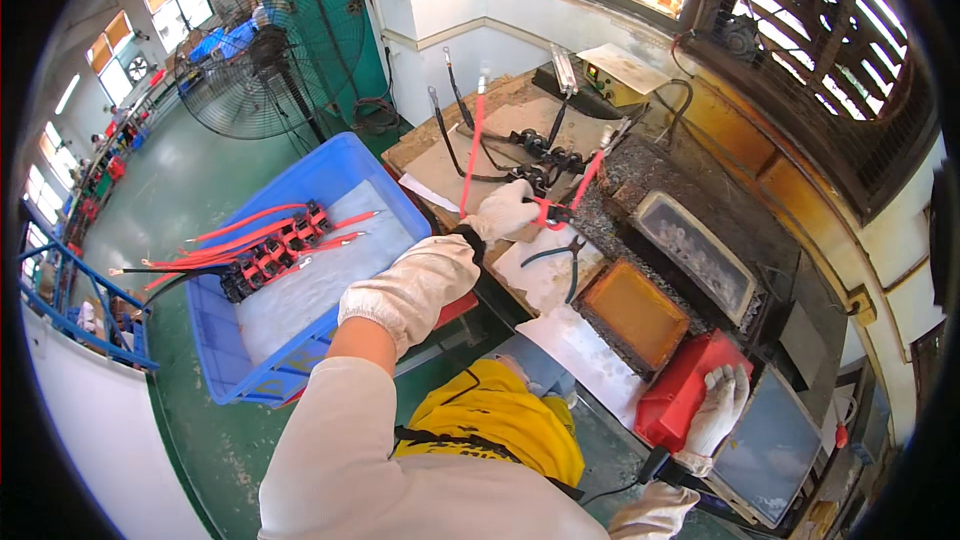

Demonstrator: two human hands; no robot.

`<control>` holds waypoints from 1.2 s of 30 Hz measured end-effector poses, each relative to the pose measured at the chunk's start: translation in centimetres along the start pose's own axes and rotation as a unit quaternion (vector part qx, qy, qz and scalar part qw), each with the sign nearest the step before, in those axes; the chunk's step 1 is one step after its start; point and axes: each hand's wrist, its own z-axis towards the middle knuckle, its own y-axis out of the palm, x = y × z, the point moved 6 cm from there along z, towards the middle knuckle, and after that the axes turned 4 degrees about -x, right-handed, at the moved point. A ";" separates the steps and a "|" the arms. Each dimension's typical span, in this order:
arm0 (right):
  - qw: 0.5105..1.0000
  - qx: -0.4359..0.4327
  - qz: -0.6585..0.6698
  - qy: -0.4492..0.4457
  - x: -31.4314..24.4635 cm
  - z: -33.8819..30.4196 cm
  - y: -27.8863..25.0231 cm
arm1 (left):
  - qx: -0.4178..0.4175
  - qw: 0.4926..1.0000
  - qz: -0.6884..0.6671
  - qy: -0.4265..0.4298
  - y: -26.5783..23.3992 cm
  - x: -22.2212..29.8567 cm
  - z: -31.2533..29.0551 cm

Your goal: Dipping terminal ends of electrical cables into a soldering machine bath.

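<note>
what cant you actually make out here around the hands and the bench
- Head view: what the left hand grips; the glove covers the end of the red cable.
- Head view: right hand rests on a red box; whether it grips is unclear.
- Head view: connector blocks in the blue crate are too small to count.
- Head view: the tray's contents are blurred.

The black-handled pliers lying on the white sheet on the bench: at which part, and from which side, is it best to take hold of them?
Probably best by the two black handles of the black-handled pliers, coming from above on the person's own side. They lie flat on the white sheet with the handles spread and bare. The jaw end points toward the gloved left hand and the red cable, where there is less room.
</note>
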 end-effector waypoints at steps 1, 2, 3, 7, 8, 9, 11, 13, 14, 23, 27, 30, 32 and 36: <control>1.000 -0.004 0.002 0.000 0.0 0.0 0.0 | -0.001 1.000 0.001 -0.002 -0.1 -1.3 0.2; 1.000 0.007 0.006 0.005 -0.1 -0.1 0.0 | 0.012 1.000 -0.017 -0.019 -0.4 -2.4 0.5; 1.000 0.008 0.005 0.006 -0.2 -0.1 0.2 | 0.024 0.999 -0.035 -0.035 -0.5 -3.6 0.9; 1.000 0.024 -0.010 0.007 -0.4 -0.2 0.3 | 0.055 0.992 -0.074 -0.084 0.0 -7.7 2.2; 1.000 0.025 -0.012 0.007 -0.3 -0.3 0.3 | 0.055 0.992 -0.074 -0.085 0.2 -8.6 2.5; 1.000 0.025 -0.012 0.008 -0.2 -0.3 0.4 | 0.057 0.991 -0.083 -0.089 0.4 -9.5 2.6; 0.999 0.025 -0.021 0.009 -0.3 -0.4 0.2 | 0.053 0.990 -0.097 -0.092 0.9 -9.7 2.9; 0.999 0.029 -0.027 0.012 -0.4 -0.4 0.2 | 0.041 0.990 -0.096 -0.097 1.3 -9.7 3.0; 0.999 0.031 -0.029 0.014 -0.4 -0.4 0.1 | 0.040 0.990 -0.097 -0.098 1.4 -9.7 3.2; 0.999 0.026 -0.036 0.015 -0.7 -0.3 0.3 | -0.016 0.996 -0.091 0.007 1.9 -8.4 6.3; 0.999 0.035 -0.037 0.017 -0.6 -0.3 0.7 | -0.085 0.992 -0.097 0.004 2.6 -8.5 7.8; 0.997 0.053 -0.049 0.015 -0.9 -0.4 0.3 | -0.103 0.985 -0.133 -0.023 3.1 -7.5 8.5; 0.998 0.036 -0.051 0.003 -0.8 -0.3 0.4 | -0.099 0.986 -0.131 -0.011 3.0 -8.0 9.5; 0.999 0.027 -0.047 0.007 -0.7 -0.1 0.1 | -0.112 0.977 -0.180 -0.019 3.8 -8.9 10.8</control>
